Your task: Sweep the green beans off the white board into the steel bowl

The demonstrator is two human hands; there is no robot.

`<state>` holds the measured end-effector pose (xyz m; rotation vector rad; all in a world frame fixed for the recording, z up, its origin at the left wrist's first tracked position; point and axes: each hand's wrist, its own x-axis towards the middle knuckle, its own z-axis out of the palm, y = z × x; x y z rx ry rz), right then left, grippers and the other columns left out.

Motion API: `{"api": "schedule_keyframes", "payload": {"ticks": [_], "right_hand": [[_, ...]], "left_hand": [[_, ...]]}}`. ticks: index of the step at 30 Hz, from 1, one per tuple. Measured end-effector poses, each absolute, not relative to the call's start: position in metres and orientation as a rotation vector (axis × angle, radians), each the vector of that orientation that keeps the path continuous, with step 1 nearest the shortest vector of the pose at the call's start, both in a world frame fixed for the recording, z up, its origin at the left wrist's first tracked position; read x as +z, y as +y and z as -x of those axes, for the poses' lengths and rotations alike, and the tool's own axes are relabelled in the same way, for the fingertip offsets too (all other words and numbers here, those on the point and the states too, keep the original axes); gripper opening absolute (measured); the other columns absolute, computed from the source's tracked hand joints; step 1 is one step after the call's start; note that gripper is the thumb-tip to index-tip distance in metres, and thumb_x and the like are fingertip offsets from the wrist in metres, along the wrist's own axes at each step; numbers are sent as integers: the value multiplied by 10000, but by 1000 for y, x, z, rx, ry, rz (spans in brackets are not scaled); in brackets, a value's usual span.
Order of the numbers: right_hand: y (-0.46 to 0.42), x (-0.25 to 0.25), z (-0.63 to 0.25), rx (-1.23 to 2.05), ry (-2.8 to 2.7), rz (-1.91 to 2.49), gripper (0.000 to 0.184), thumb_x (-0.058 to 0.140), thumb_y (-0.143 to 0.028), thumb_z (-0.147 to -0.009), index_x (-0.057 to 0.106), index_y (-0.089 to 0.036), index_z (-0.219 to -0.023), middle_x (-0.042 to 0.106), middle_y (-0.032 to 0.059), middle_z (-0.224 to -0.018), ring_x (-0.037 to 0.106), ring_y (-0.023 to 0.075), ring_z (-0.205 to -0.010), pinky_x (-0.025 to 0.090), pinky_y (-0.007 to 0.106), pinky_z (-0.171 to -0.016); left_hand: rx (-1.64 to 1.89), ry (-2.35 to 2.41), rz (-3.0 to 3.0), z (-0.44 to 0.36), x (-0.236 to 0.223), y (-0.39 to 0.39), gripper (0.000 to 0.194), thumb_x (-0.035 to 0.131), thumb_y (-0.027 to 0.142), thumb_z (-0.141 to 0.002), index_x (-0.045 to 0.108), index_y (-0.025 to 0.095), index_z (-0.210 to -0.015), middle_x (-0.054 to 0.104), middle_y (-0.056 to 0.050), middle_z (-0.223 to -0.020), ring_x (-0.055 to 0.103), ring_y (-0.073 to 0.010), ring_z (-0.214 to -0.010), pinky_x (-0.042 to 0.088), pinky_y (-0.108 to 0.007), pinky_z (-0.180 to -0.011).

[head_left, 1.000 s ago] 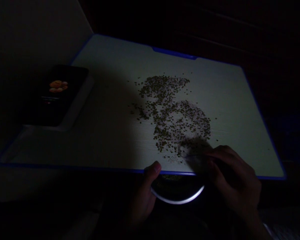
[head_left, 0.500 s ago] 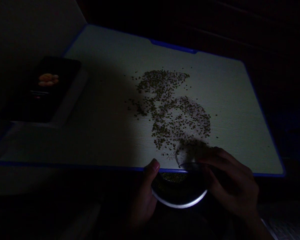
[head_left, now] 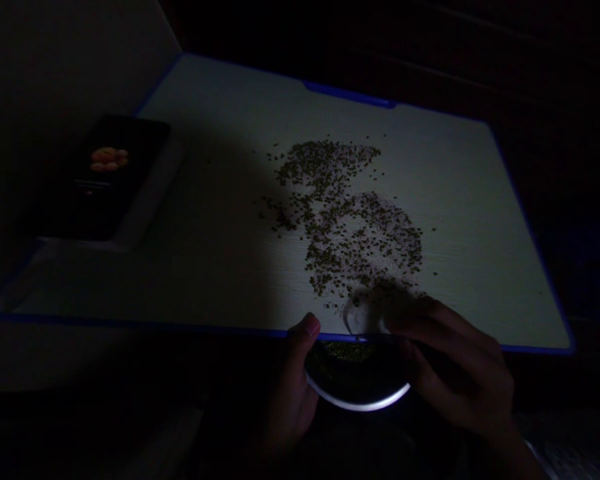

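My left hand (head_left: 296, 383) grips the left side of a round bowl (head_left: 363, 405) with a bright rim, its thumb on top near the board's front edge. The bowl sits just under that edge, with small greenish grains (head_left: 349, 351) inside. My right hand (head_left: 457, 363) is closed, thumb and fingers pinching a thin, clear, curved piece (head_left: 353, 319) whose exact kind is too dark to name. That piece rests at the near edge of a pale board (head_left: 220, 267). Beyond it, small dark green grains (head_left: 325, 160) lie spread among finer pale grains (head_left: 350, 230) in two joined patches.
At the board's left lies a dark-topped box (head_left: 100, 180) with a picture of round brown food on it. A blue rim (head_left: 525, 227) borders the board, with a wider blue tab (head_left: 350, 93) on the far side. The surroundings are very dark.
My right hand and the clear piece have shifted slightly left, towards the board's front edge over the bowl. The view has moved a little. Both grain patches look the same.
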<state>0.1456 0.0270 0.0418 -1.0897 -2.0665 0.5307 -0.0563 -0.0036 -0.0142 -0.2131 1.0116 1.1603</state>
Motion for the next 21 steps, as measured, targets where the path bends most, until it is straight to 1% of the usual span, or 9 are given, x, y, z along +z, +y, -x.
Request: {"api": "schedule_keyframes", "payload": {"ticks": [3, 5, 7, 10, 15, 21], "right_hand": [[27, 41, -147, 504, -2041, 1079, 297, 696, -66, -1026, 790, -235, -1251, 850, 39, -1088, 834, 160, -977, 706, 275, -798], [27, 40, -146, 460, -2005, 1100, 269, 707, -77, -1033, 791, -230, -1237, 836, 27, -1060, 812, 147, -948, 691, 262, -783], [28, 39, -145, 426, -1953, 1147, 259, 723, -91, -1042, 790, -237, -1245, 821, 10, -1037, 785, 133, -916, 670, 247, -758], [29, 38, -141, 383, -1889, 1217, 251, 739, -110, -1062, 790, -247, -1266, 808, -2, -1035, 764, 120, -904, 649, 229, -753], [34, 40, -136, 382, -1978, 1208, 219, 737, -140, -1084, 796, -219, -1279, 825, 25, -1100, 787, 119, -962, 654, 220, -842], [36, 42, -139, 414, -1995, 1151, 234, 737, -104, -1055, 800, -211, -1253, 806, 16, -1059, 779, 110, -944, 640, 198, -825]], "left_hand": [[1130, 1003, 185, 57, -16, -4, 644, 1095, 549, -700, 871, 175, -1174, 924, -185, -1260, 621, -546, -1597, 542, -667, -1309], [1135, 1013, 160, 58, -16, -4, 692, 1087, 567, -709, 864, 168, -1228, 929, -181, -1252, 648, -535, -1576, 524, -676, -1323], [1151, 1027, 144, 58, -16, -5, 697, 1078, 562, -730, 860, 173, -1267, 931, -169, -1259, 673, -514, -1557, 501, -672, -1343], [1158, 1011, 149, 57, -15, -6, 681, 1078, 552, -733, 869, 182, -1264, 933, -163, -1267, 685, -504, -1549, 477, -665, -1364], [1153, 994, 159, 57, -15, -6, 578, 1065, 566, -752, 896, 192, -1159, 928, -159, -1306, 670, -491, -1570, 448, -636, -1392], [1179, 1007, 170, 56, -11, -3, 511, 1067, 465, -752, 901, 192, -1151, 925, -147, -1330, 669, -475, -1575, 421, -618, -1412]]}}
